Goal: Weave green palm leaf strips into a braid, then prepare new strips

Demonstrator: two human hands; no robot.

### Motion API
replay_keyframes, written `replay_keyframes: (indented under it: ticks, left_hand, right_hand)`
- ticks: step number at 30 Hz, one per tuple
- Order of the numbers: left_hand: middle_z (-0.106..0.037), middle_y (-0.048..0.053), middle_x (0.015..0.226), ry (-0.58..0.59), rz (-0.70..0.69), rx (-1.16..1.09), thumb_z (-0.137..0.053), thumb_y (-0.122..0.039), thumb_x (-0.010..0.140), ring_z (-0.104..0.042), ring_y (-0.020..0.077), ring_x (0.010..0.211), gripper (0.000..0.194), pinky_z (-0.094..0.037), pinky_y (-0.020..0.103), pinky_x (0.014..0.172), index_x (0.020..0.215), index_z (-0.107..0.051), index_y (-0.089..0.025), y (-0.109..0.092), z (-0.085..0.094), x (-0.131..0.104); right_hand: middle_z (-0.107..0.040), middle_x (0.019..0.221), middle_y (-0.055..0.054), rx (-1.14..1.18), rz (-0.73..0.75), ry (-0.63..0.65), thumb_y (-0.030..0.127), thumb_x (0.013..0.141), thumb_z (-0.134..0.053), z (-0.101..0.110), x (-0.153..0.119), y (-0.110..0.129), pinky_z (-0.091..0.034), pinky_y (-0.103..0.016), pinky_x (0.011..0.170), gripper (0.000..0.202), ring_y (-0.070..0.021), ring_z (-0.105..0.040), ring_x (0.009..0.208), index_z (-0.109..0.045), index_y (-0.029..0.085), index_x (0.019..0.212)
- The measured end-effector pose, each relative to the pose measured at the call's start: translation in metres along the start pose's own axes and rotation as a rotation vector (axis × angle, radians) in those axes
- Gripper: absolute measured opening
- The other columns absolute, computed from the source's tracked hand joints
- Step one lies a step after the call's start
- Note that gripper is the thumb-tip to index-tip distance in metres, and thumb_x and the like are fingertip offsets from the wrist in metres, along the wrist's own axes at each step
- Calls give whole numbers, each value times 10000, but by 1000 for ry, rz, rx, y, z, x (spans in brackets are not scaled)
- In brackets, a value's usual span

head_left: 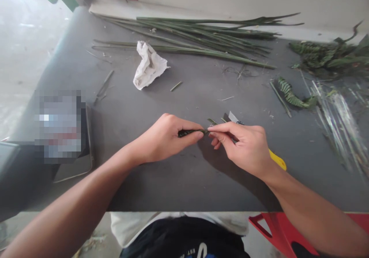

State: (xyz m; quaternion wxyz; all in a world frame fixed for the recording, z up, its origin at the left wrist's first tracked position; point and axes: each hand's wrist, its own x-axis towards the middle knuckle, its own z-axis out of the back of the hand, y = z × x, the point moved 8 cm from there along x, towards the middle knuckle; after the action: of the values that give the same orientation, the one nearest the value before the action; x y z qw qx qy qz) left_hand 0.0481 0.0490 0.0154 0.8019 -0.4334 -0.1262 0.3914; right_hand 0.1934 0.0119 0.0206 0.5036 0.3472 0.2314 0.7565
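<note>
A dark green piece of woven leaf is pinched between the thumb and fingers of my left hand, above the grey table. At its right end my right hand pinches the leaf tip with thumb and forefinger. Short leaf ends stick out just beyond the right fingers. Partly under my right hand lies a cutter knife with a yellow handle; its blade shows past the knuckles. Most of the woven piece is hidden by my fingers.
Long green leaf strips lie along the table's back. In front of them is a crumpled white tissue. At right are a woven leaf figure, more leaf pieces and clear plastic. A phone-like device lies left.
</note>
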Motion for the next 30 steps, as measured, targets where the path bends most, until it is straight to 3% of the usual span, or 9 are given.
replay_keyframes:
  ticks: [13,18,20,22,25,30]
  left_hand:
    - [-587,-55,558,64,19,-144,-538,-342,962,-527,79,462,281,-431,184,502,908,-779,-209,2,-5,-2]
    - [-656,-32,651,74,21,-170,-550,-377,956,-543,82,492,294,-442,184,514,978,-782,-197,4,-3,-3]
    - [-678,-32,668,57,21,-150,-562,-374,951,-545,80,495,293,-438,187,525,1004,-785,-192,4,-1,-3]
    - [-682,-38,656,23,13,-101,-570,-365,950,-538,81,500,287,-426,194,533,1015,-787,-189,3,2,-3]
    - [-709,-41,698,-76,-35,8,-596,-330,944,-570,89,570,237,-435,202,589,1010,-784,-201,-2,9,-4]
    - [-753,17,916,-211,-204,207,-610,-265,953,-677,139,781,177,-483,239,729,1043,-743,-189,-21,10,-12]
  right_hand:
    - [-749,661,27,-75,14,-62,187,960,-617,3,-4,1,-584,-272,583,162,-152,-723,577,-743,276,912]
    - [-746,658,15,192,-50,-27,217,924,-679,-1,1,-10,-612,-274,581,80,-141,-710,546,-758,226,913]
    - [-751,696,1,386,-164,13,261,880,-741,-6,2,-22,-618,-273,562,93,-140,-708,553,-749,204,953]
    - [-762,778,-19,545,-267,45,297,816,-809,-12,1,-31,-625,-277,554,241,-142,-712,585,-732,194,1020]
    - [-760,853,-35,654,-343,84,316,740,-874,-17,0,-32,-629,-279,558,391,-135,-703,602,-712,187,1071]
    - [-725,701,-18,700,-355,95,371,846,-787,-20,-1,-27,-593,-258,518,253,-124,-672,540,-695,167,964]
